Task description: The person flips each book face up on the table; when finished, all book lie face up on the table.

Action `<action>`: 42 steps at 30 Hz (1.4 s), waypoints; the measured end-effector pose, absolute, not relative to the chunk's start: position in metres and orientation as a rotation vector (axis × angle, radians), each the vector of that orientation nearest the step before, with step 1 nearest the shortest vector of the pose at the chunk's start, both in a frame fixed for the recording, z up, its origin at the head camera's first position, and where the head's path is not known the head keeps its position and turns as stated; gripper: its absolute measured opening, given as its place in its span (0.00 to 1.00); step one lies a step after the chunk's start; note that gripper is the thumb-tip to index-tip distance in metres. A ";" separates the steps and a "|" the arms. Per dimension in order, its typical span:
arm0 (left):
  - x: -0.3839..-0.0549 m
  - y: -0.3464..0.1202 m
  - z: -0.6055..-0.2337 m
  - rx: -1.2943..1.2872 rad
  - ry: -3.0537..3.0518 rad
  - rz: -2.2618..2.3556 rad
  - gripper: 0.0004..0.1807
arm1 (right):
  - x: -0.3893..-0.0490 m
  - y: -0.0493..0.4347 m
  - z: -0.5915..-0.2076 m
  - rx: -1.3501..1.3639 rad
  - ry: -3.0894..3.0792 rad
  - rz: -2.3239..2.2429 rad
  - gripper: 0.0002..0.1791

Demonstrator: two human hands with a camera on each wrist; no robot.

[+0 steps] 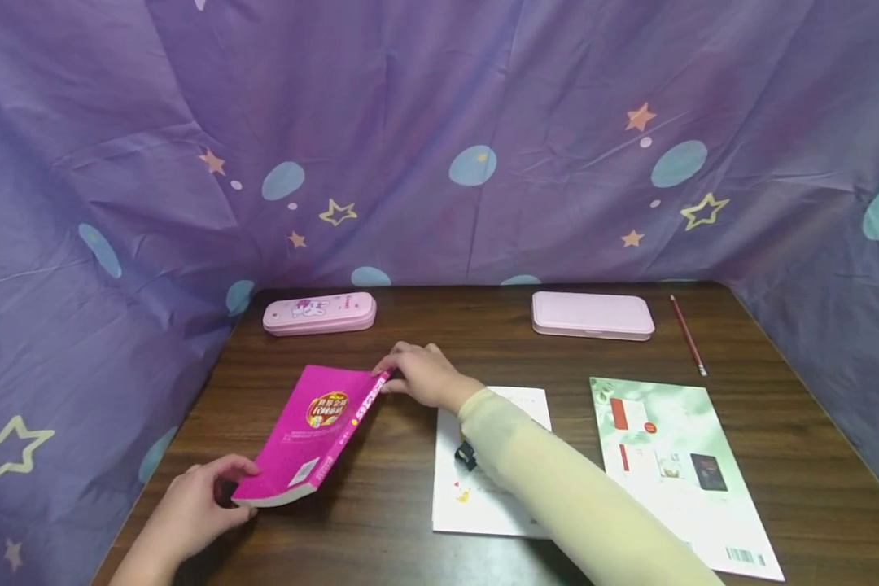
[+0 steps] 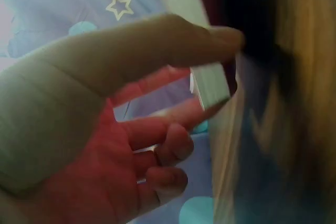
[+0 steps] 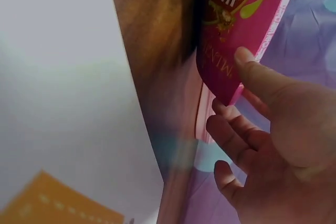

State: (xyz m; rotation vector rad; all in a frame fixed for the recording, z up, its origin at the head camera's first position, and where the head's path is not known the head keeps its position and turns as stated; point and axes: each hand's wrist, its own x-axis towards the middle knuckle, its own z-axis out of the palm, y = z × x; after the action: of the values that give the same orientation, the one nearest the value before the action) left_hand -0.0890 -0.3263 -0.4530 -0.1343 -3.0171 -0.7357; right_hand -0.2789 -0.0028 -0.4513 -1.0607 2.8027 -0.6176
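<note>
A magenta paperback book (image 1: 293,448) is held tilted above the left part of the table, its spine toward the right. My left hand (image 1: 199,505) pinches its near left corner between thumb and fingers. In the left wrist view the thumb lies across the white page block (image 2: 212,85), while the lower fingers curl loosely. At the far end, my right hand (image 1: 426,376) grips the corner by the spine. The right wrist view shows that thumb on the pink cover (image 3: 249,30), with fingers behind the book. My right forearm passes over a white booklet (image 1: 483,505), hiding part of it.
Farther back stand a pink pencil case (image 1: 321,316) with a rabbit picture and a plain pink case (image 1: 592,316). A dark red pencil (image 1: 687,335) lies at the back right. Nearer on the right is a green-and-white booklet (image 1: 666,431). Purple star-patterned cloth (image 1: 425,122) surrounds the table.
</note>
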 end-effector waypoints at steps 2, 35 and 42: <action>-0.088 -0.329 -0.450 -0.125 -2.974 -0.729 0.22 | -0.281 0.000 -0.451 -1.057 2.795 -0.660 0.19; -0.094 -0.332 -0.420 0.082 -2.316 -1.094 0.17 | -0.287 0.010 -0.434 -1.072 2.576 -1.550 0.11; -0.096 -0.329 -0.419 0.048 -2.290 -1.206 0.24 | -0.284 0.013 -0.437 -0.972 2.559 -1.578 0.11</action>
State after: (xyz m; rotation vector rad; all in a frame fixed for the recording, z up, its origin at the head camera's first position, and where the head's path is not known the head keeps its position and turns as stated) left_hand -0.0962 -0.3289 -0.4193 0.0479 -2.2897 -1.2061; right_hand -0.2845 0.0125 -0.4374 -0.9719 2.5591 -1.5784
